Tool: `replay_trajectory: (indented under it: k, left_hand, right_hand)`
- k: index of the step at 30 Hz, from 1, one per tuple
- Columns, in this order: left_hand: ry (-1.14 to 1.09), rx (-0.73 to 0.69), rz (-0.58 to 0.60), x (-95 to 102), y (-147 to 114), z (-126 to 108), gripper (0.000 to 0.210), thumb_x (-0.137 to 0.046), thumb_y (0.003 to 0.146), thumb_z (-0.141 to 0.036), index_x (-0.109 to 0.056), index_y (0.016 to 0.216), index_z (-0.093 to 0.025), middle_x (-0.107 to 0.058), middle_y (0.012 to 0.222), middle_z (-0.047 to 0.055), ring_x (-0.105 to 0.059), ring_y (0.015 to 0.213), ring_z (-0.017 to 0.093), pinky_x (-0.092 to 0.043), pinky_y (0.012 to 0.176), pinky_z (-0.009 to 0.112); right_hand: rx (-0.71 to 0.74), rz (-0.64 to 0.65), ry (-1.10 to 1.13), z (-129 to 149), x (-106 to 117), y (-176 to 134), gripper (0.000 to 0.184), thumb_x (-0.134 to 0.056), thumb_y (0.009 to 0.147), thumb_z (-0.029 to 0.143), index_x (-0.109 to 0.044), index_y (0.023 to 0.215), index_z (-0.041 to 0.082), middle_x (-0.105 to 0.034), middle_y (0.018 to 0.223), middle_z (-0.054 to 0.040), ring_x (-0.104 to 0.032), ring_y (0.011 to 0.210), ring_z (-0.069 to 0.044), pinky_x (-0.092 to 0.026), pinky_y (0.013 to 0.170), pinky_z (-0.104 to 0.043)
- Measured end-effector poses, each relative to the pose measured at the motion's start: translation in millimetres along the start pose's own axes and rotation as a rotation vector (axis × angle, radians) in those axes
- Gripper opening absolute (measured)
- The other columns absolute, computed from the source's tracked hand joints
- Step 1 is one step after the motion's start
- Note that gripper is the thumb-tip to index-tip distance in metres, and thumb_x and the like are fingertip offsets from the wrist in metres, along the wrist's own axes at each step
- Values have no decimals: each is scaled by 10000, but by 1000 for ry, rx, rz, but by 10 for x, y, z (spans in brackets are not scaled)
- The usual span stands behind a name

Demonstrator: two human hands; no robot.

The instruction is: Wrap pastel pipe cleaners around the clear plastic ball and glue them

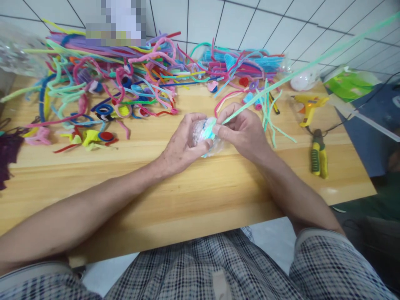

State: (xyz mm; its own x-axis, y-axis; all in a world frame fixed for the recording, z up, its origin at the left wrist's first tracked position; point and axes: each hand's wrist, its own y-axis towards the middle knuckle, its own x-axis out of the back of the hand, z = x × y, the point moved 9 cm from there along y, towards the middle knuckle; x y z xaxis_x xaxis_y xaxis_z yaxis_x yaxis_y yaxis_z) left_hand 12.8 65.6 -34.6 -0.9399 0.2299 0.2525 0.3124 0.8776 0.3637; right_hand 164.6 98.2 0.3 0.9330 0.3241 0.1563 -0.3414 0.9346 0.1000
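Above the middle of the table, my left hand [184,143] is wrapped round a small clear ball [195,132], its thumb along the near side. Pale green fuzzy material [209,130] lies on the side of the ball that faces me. My right hand [239,129] is closed at the ball's right side, thumb and finger pinching a long mint-green pipe cleaner [300,73]. From this pinch the pipe cleaner runs up to the right, out of view. Where its near end meets the ball is partly hidden by my fingers.
Many coloured pipe cleaners [109,62] are heaped along the back of the wooden table [140,208]. Several cut green pieces [270,116] lie right of my hands. Further right are a yellow glue gun [309,106], green-and-yellow pliers [318,154] and another clear ball [303,81].
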Motion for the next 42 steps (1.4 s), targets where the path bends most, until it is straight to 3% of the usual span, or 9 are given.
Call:
replay_trajectory:
  k: [12,21,29,34,42]
  left_hand:
    - [-91,28,45,5,8,113,702,-705,1016,-768,-528,1478,-270,-697,1398,108,-702,1279,310,-620,1122,484]
    - [-105,64,30,21,28,137,642,-774,977,-626,-542,1451,-261,-694,1361,102,-702,1257,301,-616,1135,481]
    - [-54,58,16,25,31,77,589,-811,930,-473,-540,1410,-266,-707,1324,89,-729,1148,272,-656,1016,454]
    - [23,13,19,56,-5,13,610,-815,959,-511,-549,1452,-269,-707,1370,98,-721,1205,299,-630,1115,499]
    - [40,8,33,68,-8,22,629,-797,982,-579,-550,1467,-262,-700,1385,111,-719,1236,323,-622,1131,528]
  right_hand:
    - [24,-10,-1,7,14,14,468,-1012,780,473,-603,903,279,-650,754,52,-580,619,-125,-513,570,-290]
    - [28,-18,-2,13,-1,10,478,-1003,783,502,-598,897,275,-619,767,51,-549,627,-114,-489,559,-277]
    - [19,-14,-14,6,-35,-3,442,-986,798,452,-591,904,284,-606,763,50,-549,622,-120,-497,549,-282]
    - [6,-17,-23,11,-45,-27,432,-985,821,442,-593,912,285,-605,752,51,-557,615,-118,-463,524,-271]
    - [18,-22,-17,21,-55,-38,392,-978,834,376,-604,902,283,-586,750,49,-535,593,-112,-465,523,-281]
